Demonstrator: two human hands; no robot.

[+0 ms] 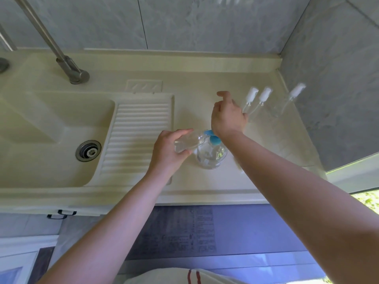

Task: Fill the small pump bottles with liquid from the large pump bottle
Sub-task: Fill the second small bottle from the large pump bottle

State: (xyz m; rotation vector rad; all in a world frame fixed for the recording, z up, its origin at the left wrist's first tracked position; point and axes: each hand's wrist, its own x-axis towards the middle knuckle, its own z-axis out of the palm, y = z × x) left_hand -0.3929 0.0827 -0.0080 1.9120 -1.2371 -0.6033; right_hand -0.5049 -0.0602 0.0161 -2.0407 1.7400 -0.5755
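My left hand [167, 151] grips a small clear bottle [187, 142], tilted over the big bottle [211, 155]; my right hand [227, 117] hangs loose – holding nothing – near 3 capped bottles [264, 101].

I see a cream counter [205, 83] with a sink [51, 128] and a ribbed drainboard [135, 136] moulded in at left. On it stands the large clear bottle [211, 156] near the front, and three small white-capped bottles [264, 101] toward the right wall, two side by side.
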